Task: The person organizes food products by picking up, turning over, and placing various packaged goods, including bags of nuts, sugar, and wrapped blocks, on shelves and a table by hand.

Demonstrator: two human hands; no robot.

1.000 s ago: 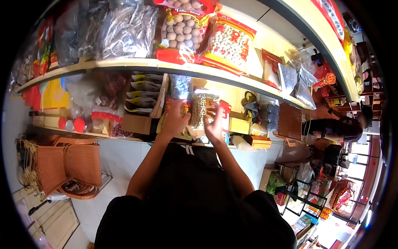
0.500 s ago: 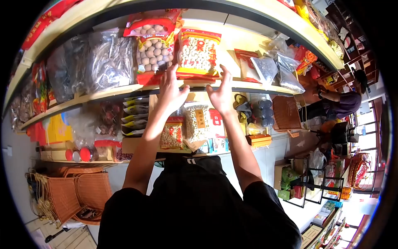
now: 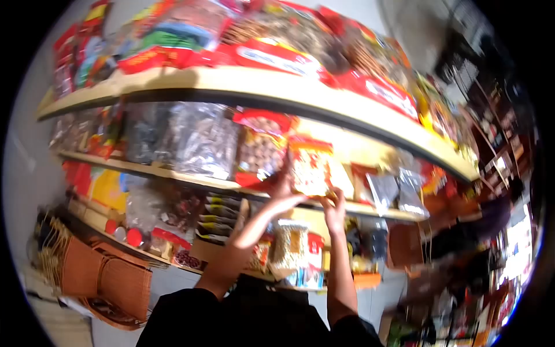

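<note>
A: Start close in. What are the hands doing?

B: Both have moved in. Half a second ago they stood wide apart in front of the shelf; now the left hand (image 3: 283,191) is curled around the lower left side of a bag of white nuts (image 3: 310,170), and the right hand (image 3: 334,213) has its fingers gathered on the bag's lower right corner.

A: So the bag is being held?

B: Yes, between the two hands, at the front of the middle shelf (image 3: 191,176). It's blurred there, so I can't tell whether its bottom edge is clear of the wood.

A: What does that change for the work?

B: It has passed from reaching to handling. A second ago the hands were lower, around the packet of beans (image 3: 290,243); that packet now stands on the lower shelf, untouched, so this bag is the thing in hand.

A: And its neighbours?

B: A bag of round brown nuts (image 3: 263,151) stands just left of it, with the left hand's fingers coming between the two.

A: Further off?

B: The view has tipped up, so red bags (image 3: 277,55) show along the top shelf (image 3: 248,81). Far right, another person (image 3: 491,211) is a dark blur.
</note>
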